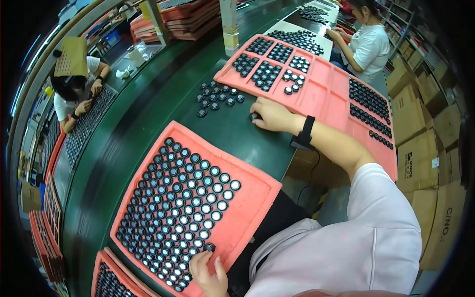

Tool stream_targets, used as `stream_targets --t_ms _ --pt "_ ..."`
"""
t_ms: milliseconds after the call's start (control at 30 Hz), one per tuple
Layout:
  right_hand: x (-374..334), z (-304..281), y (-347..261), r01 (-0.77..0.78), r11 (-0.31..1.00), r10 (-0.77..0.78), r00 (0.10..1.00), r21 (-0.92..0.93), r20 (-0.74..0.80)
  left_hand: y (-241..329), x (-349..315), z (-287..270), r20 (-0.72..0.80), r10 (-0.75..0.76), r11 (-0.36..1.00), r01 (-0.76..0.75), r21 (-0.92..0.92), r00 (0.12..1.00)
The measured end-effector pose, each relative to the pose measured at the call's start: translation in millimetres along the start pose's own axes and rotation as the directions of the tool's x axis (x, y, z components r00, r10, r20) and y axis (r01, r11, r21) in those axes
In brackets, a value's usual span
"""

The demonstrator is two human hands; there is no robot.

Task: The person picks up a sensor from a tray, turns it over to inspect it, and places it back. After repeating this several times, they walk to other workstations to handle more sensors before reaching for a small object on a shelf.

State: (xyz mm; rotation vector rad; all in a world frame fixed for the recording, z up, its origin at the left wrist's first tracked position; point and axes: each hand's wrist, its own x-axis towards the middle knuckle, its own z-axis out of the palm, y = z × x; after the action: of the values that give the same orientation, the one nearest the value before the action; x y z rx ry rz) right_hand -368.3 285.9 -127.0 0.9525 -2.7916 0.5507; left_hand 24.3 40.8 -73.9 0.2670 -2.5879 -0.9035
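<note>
- The right hand (272, 115) is over the green surface (257, 153), just beside the near edge of the compartmented tray (316, 91); its thumb and fingers pinch a dark disc (255, 117).
- A loose cluster of black discs (214, 106) lies on the surface near that hand, off the left corner of the compartmented tray.
- The left hand (210, 274) is at the edge of the pink tray (247, 218) closest to the person, its fingertips at a dark-topped disc (210, 247); whether they grip it or merely touch it, I cannot tell from this angle.
- Slanting rows of pale-centred discs (184, 220) cover most of the pink tray, out to its far-left edge; a bare strip runs along the edge facing the person.
- The compartmented tray has discs in several cells at its left end and more rows along its right end, with bare cells between.
- A black wristband (307, 131) circles the right wrist.
- A co-worker in a white top (371, 49) sits beyond the compartmented tray's far edge.
</note>
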Motion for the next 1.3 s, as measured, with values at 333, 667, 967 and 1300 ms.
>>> stream_targets --t_ms 333,667,967,1300 --pt "-74 -20 -37 -0.011 0.939 -0.019 0.996 0.345 0.084 5 1 1 0.014 0.039 0.999 -0.038 -0.037 0.999" --pt "-123 -40 -80 -0.234 0.572 0.034 0.965 0.786 0.262 23 -19 0 -0.041 0.118 0.991 -0.12 -0.054 0.992" --pt "-161 -70 -103 -0.123 0.481 -0.089 0.978 0.868 0.188 39 -44 1 -0.094 0.186 0.981 -0.191 -0.043 0.978" --pt "-197 -73 -113 -0.265 0.09 -0.111 0.955 0.96 0.274 46 -61 8 -0.081 0.146 0.984 -0.153 -0.092 0.986"
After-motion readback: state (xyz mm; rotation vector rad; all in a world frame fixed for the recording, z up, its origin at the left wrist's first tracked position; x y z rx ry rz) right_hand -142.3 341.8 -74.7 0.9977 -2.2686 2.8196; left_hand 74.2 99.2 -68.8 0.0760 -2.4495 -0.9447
